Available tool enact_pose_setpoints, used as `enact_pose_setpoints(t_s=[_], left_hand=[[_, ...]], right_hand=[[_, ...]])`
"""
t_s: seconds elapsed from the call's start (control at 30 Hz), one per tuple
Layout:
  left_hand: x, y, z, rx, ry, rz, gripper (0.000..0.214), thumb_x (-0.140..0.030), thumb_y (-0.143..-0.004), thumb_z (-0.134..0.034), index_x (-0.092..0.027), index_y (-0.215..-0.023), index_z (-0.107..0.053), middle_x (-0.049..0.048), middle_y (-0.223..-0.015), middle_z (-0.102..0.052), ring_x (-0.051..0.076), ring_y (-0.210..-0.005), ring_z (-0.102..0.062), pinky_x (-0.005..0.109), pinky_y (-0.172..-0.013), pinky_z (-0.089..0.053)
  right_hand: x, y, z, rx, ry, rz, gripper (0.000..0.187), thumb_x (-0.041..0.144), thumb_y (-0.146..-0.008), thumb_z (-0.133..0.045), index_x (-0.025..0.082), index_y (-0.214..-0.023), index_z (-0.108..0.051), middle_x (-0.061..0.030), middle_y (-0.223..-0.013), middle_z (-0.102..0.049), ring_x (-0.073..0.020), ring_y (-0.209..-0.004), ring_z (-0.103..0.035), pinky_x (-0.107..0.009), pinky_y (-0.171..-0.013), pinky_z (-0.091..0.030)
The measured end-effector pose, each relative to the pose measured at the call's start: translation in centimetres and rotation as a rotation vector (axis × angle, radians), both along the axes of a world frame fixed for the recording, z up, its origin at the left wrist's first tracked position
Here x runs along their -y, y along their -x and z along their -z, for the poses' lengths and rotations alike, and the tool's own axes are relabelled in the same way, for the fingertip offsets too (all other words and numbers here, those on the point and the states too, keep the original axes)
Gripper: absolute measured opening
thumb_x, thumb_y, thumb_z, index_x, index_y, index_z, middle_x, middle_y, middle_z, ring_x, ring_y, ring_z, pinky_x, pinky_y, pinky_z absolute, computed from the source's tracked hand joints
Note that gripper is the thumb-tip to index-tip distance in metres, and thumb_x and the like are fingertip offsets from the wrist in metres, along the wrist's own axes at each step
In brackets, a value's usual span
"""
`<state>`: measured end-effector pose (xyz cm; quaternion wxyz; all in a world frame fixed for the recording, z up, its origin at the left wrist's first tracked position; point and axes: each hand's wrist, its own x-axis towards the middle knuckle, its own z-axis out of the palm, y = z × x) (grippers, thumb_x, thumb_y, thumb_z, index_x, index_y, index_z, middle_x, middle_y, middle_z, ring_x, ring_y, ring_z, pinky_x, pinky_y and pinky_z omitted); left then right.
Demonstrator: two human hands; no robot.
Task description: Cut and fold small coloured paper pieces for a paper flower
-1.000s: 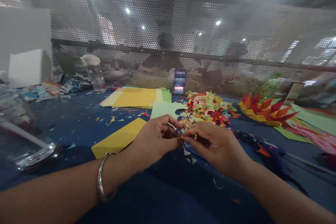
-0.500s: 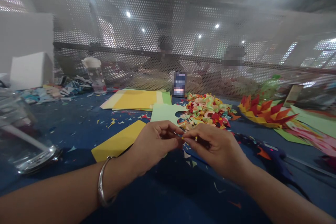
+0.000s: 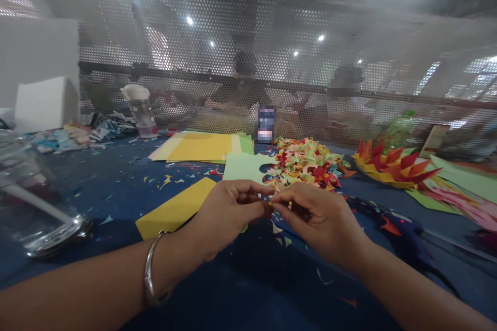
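Note:
My left hand [image 3: 235,209], with a silver bangle at its wrist, is closed in a pinch above the blue table. Fingertip to fingertip with it, my right hand [image 3: 318,212] pinches too. Whatever sits between the fingers is tiny and mostly hidden; a speck of yellow shows there, and a bit of light green peeks out under the left hand. Right behind the hands lie a pale green sheet [image 3: 243,165] with cut-out notches and a heap of small folded paper pieces [image 3: 306,160] in red, yellow, green and peach. A yellow paper sheet [image 3: 171,209] lies partly behind my left forearm.
A blue glue gun [image 3: 407,232] with a cord lies at right, near a red-and-yellow pointed paper piece [image 3: 396,165]. Paper sheets [image 3: 202,146], a phone [image 3: 266,124] and a tumbler [image 3: 142,111] stand along the back. At left is a clear jar [image 3: 34,201]. Perforated metal panels rise behind.
Both hands keep nearly the same place and pinch. The left hand's fingers have shifted very slightly; everything on the table stays put.

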<state>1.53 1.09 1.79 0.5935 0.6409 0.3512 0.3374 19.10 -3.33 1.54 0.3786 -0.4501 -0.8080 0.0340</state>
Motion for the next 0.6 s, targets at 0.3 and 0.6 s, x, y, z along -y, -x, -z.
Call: enact_pose_setpoints(t_s=[0.3,0.6], left_hand=[[-0.3,0.4,0.8,-0.037,-0.196,0.018,0.034,-0.024,-0.074,-0.062,-0.023,-0.107,-0.055,0.0012,-0.080,-0.068,0.015,-0.071,-0.062,0.026,-0.061,-0.045],[-0.4,0.2,1.1,-0.030,-0.195,0.014,0.028,-0.020,-0.074,-0.061,-0.023,-0.102,-0.057,-0.0001,-0.074,-0.066,0.014,-0.067,-0.060,0.025,-0.060,-0.043]], right_hand=[[0.2,0.1,-0.2,0.026,0.030,0.040,0.011,0.021,-0.087,-0.054,0.020,-0.088,-0.065,-0.0001,-0.077,-0.062,-0.0113,-0.063,-0.052,-0.025,-0.056,-0.039],[0.1,0.2,0.0,0.033,0.009,0.032,0.011,0.020,-0.086,-0.054,0.019,-0.088,-0.065,-0.0002,-0.078,-0.063,-0.0116,-0.067,-0.055,-0.025,-0.060,-0.041]])
